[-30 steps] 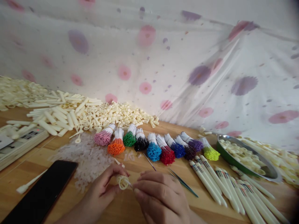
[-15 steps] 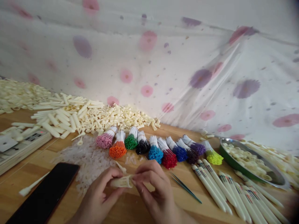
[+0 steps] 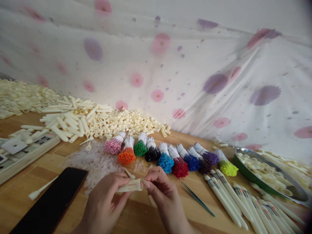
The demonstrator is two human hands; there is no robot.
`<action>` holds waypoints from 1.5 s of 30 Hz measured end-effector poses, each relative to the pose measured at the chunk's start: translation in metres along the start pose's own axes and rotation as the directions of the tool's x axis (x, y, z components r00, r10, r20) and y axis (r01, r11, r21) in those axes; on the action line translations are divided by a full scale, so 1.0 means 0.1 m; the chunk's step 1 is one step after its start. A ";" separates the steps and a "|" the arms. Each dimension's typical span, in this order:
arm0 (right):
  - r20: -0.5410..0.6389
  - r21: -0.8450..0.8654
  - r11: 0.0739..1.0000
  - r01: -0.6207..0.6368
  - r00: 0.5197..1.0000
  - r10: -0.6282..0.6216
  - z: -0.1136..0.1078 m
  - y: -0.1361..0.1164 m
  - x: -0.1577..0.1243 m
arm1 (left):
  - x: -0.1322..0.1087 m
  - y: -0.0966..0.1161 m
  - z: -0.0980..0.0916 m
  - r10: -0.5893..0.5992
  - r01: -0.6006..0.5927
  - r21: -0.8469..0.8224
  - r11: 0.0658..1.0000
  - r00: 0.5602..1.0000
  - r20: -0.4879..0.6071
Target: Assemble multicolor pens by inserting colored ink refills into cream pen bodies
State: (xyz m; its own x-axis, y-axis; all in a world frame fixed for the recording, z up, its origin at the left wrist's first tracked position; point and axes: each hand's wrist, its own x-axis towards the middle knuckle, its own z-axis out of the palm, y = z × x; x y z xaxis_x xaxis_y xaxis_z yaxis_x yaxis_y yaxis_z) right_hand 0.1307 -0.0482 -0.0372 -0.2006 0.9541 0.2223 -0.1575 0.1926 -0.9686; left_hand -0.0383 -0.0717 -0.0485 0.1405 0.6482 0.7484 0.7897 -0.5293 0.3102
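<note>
My left hand [image 3: 103, 200] grips a short cream slotted pen barrel [image 3: 133, 185] between thumb and fingers, its open end facing right. Pinkish marks show in the slots. At that open end, the fingertips of my right hand [image 3: 162, 198] are pinched together; whatever they hold is too small to make out. A pale thin plastic piece [image 3: 130, 174] sticks up behind the barrel, and I cannot tell if it is held. Beyond both hands lie tied bundles of pen refills in several colours, among them red [image 3: 179, 165], light blue [image 3: 165, 161] and orange [image 3: 126, 156].
Dark tweezers [image 3: 198, 199] and multicolour pens [image 3: 225, 195] lie to the right, before a green-sided metal bowl [image 3: 236, 162] of cream parts. Left are a black phone [image 3: 51, 201], a power strip [image 3: 31, 156] and clear small pieces [image 3: 97, 162]. Cream parts [image 3: 117, 122] are heaped behind.
The view has shifted slightly, moving everything rightward. The barrel has turned so its slots show pinkish marks, and my right fingers have closed more tightly at its open end.
</note>
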 end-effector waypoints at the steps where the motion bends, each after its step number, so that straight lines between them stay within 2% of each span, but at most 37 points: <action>1: 0.005 -0.001 1.000 -0.001 1.000 0.001 0.00 -0.01 0.00 | 0.00 0.00 0.00 -0.002 0.002 -0.004 1.000 1.000 -0.002; 4: 0.016 -0.030 0.999 0.020 1.000 -0.019 -0.01 -0.03 0.00 | 0.01 0.01 -0.01 -0.005 0.005 -0.019 1.000 1.000 -0.003; 11: 0.058 -0.162 0.971 0.175 0.984 -0.167 -0.03 -0.05 0.00 | -0.01 0.00 0.01 -0.038 0.039 -0.038 0.999 0.999 0.008; 15: 0.026 -0.134 0.978 0.163 0.987 -0.161 -0.01 -0.01 -0.02 | -0.01 -0.01 0.02 -0.020 0.020 -0.020 1.000 1.000 -0.010; 19: 0.000 -0.135 0.978 0.162 0.987 -0.163 0.01 0.02 -0.03 | -0.02 0.00 0.02 -0.055 0.054 -0.053 0.997 0.998 -0.013; 25: 0.084 -0.146 0.971 0.187 0.981 -0.176 -0.03 -0.07 0.00 | -0.05 0.01 0.03 -0.125 0.124 -0.114 0.986 0.992 0.004; 32: 0.137 -0.254 0.938 0.235 0.969 -0.206 -0.08 -0.17 0.03 | -0.06 0.00 0.03 -0.163 0.163 -0.149 0.975 0.986 0.011; 37: 0.124 -0.277 0.926 0.258 0.965 -0.231 -0.06 -0.17 0.02 | -0.05 0.00 0.01 -0.107 0.106 -0.110 0.988 0.994 0.002; 42: 0.096 -0.227 0.950 0.217 0.975 -0.200 -0.03 -0.14 0.00 | -0.02 -0.01 -0.02 0.048 -0.047 0.019 0.999 0.997 -0.058; 45: 0.089 -0.200 0.968 0.151 0.987 -0.136 -0.03 -0.13 -0.01 | 0.02 0.00 -0.05 0.127 -0.120 0.102 0.988 0.990 -0.065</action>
State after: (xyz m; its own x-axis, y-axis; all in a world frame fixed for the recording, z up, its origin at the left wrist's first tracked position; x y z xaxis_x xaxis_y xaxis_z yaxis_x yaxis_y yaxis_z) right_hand 0.1356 -0.0512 -0.0253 -0.2621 0.8950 0.3610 0.0102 0.3767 -0.9263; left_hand -0.0406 -0.0732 -0.0436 0.2005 0.5393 0.8179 0.8242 -0.5442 0.1568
